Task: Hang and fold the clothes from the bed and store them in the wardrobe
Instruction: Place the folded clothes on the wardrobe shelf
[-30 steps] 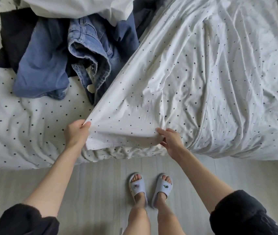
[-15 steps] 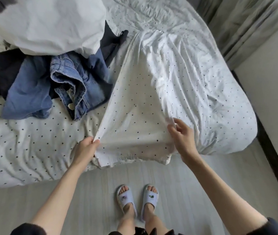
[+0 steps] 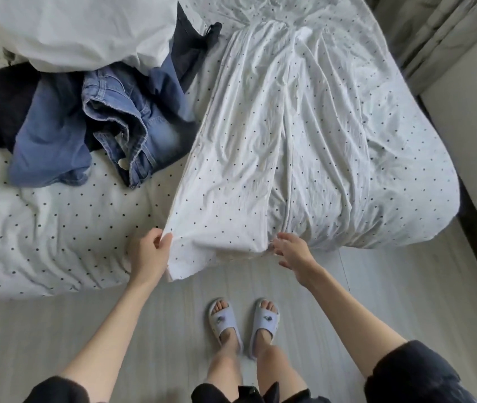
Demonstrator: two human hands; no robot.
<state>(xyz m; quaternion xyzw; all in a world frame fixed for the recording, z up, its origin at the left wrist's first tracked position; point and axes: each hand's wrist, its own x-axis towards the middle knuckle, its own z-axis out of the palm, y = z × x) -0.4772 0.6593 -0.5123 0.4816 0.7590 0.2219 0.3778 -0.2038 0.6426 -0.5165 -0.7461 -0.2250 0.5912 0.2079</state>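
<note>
- 1 pattern is the main risk: the dotted white garment (image 3: pixel 263 158), spread from 12 to 6 o'clock on the bed (image 3: pixel 42 237), matches the sheet, so an edge could be misjudged.
- Left hand (image 3: pixel 148 254) pinches the hem corner; slipping would crease it.
- Right hand (image 3: pixel 291 250), fingers loose, holds nothing.

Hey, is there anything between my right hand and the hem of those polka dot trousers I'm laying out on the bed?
Nothing visible stands in the way. Your right hand hovers with fingers spread right beside the polka dot trousers, at the hem of the near leg. Your left hand already pinches the hem's other corner. The jeans lie off to the left.
</note>
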